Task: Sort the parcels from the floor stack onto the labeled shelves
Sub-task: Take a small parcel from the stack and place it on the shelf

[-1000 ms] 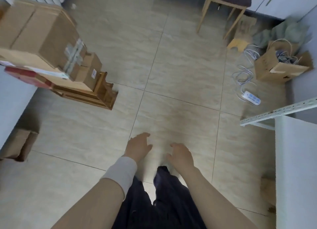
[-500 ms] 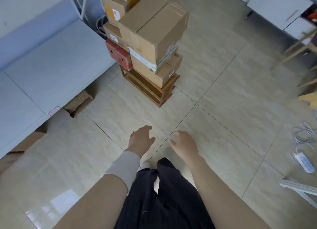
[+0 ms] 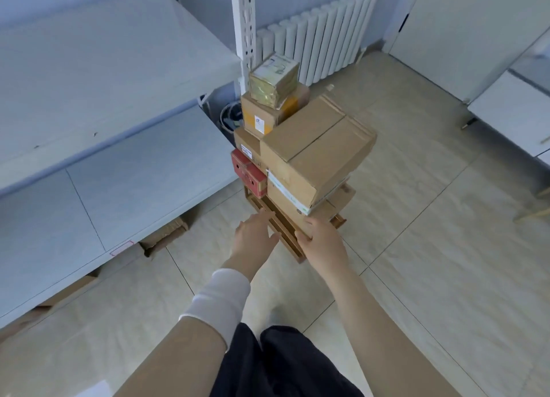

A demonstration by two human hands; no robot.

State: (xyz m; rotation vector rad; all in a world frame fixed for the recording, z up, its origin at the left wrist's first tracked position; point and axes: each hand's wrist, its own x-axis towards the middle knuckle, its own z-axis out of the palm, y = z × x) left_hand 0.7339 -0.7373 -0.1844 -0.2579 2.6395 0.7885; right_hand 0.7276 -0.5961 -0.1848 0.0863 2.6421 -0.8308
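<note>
Now both grips hover spread and empty: left grip [image 3: 256, 236] over the near edge of the wooden crate [image 3: 290, 243], right grip [image 3: 323, 240] by the lowest parcel [image 3: 284, 206]. The parcel stack [image 3: 315, 149] stands just beyond them, with the shelves [image 3: 134, 164] left of the left grip.

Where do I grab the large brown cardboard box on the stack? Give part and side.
Large brown cardboard box: clasp its two opposite side walls low down, coming from the near side. Nothing rests on it, and its right end overhangs the parcels below.
</note>
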